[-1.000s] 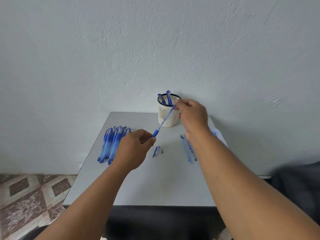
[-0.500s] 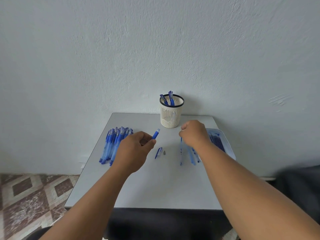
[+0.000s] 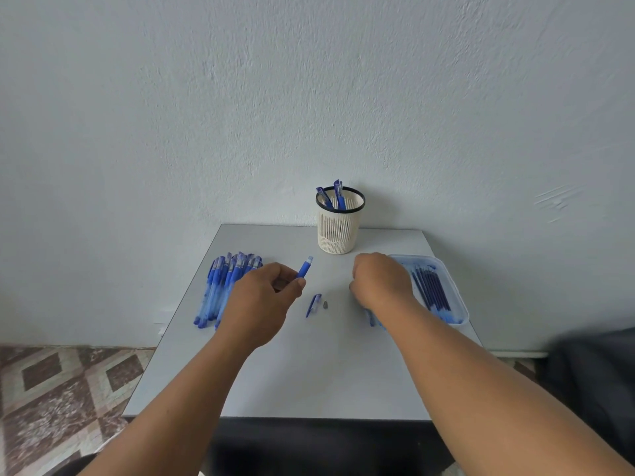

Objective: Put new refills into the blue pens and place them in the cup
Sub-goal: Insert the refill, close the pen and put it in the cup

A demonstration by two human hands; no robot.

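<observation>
My left hand (image 3: pixel 264 300) grips a blue pen barrel (image 3: pixel 305 266) whose open end points up and to the right. A blue pen cap (image 3: pixel 313 305) and a small metal tip (image 3: pixel 325 305) lie on the table just right of that hand. My right hand (image 3: pixel 378 283) is down at the table with its fingers curled under, left of the refill tray; what they hold is hidden. A few loose blue refills (image 3: pixel 371 319) peek out under its wrist. The cream mesh cup (image 3: pixel 338 231) stands at the back with two blue pens (image 3: pixel 339 197) in it.
Several blue pens (image 3: pixel 223 286) lie in a row at the table's left. A clear plastic tray (image 3: pixel 460 304) with several dark blue refills (image 3: pixel 433 290) sits at the right edge. The grey table (image 3: pixel 309 372) stands against a wall; tiled floor (image 3: pixel 51 389) lies to the left.
My right hand pulled a refill out of the barrel, carried it down to the table on the right, and now sits lower beside the tray. My left hand kept hold of the barrel.
</observation>
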